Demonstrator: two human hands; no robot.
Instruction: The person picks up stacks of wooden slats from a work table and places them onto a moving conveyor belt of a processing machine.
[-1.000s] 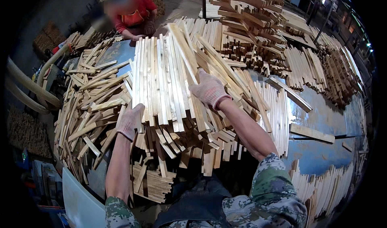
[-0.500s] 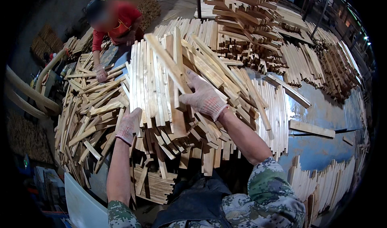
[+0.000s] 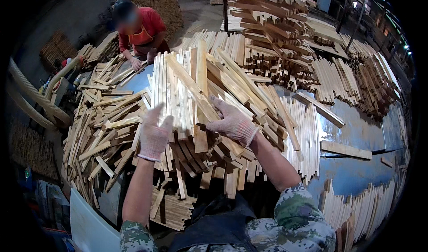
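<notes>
My left hand (image 3: 154,136), in a pale knit glove, is raised at the near left edge of a row of light wooden strips (image 3: 171,91). Its thumb and fingers are apart, holding nothing. My right hand (image 3: 234,123), in a matching stained glove, has thumb and fingers spread around the near end of a wooden strip (image 3: 186,80), without a visible firm grip. That strip lies slantwise over the row, beside an upright-pointing strip (image 3: 201,69). More loose strips (image 3: 238,80) fan out beyond my right hand.
Jumbled strips (image 3: 109,127) cover the left side. Across the table, a person in red (image 3: 145,31) handles strips. Tall wood stacks (image 3: 272,24) stand behind. On the blue tabletop (image 3: 356,134) at right lie single pieces (image 3: 345,149) and another strip row (image 3: 356,207). Ribbed hoses (image 3: 33,96) curve at far left.
My left hand has come off the row's near edge and opened. The slanted strip has settled lower onto the row, and my right hand's grip has loosened. The co-worker's hands have come together.
</notes>
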